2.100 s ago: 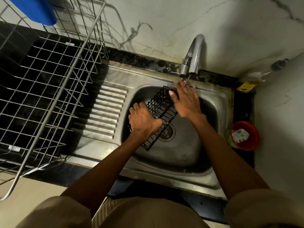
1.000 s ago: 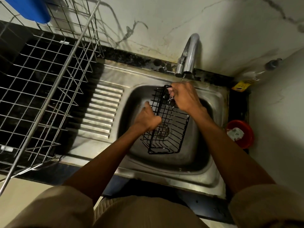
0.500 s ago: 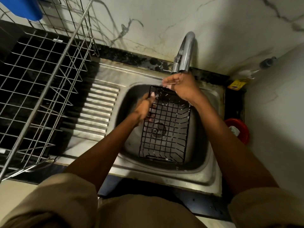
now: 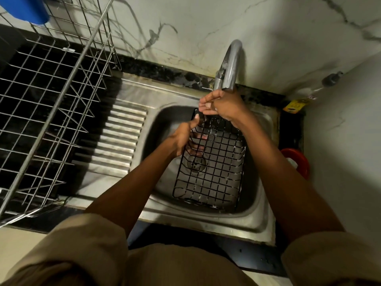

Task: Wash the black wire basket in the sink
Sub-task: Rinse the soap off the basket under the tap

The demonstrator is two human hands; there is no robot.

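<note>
The black wire basket (image 4: 212, 162), a rectangular grid, lies in the steel sink (image 4: 255, 215); the left hand (image 4: 183, 139) grips its nine o'clock edge, fingers curled through; the right hand (image 4: 222, 105) pinches the twelve o'clock rim beneath the curved chrome tap (image 4: 231, 65).

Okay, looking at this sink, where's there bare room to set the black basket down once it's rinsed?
The ribbed drainboard, between the silver wire rack and the sink, is bare. The basin is crowded by the black wire basket and both hands. The red bowl fills the right ledge.
</note>
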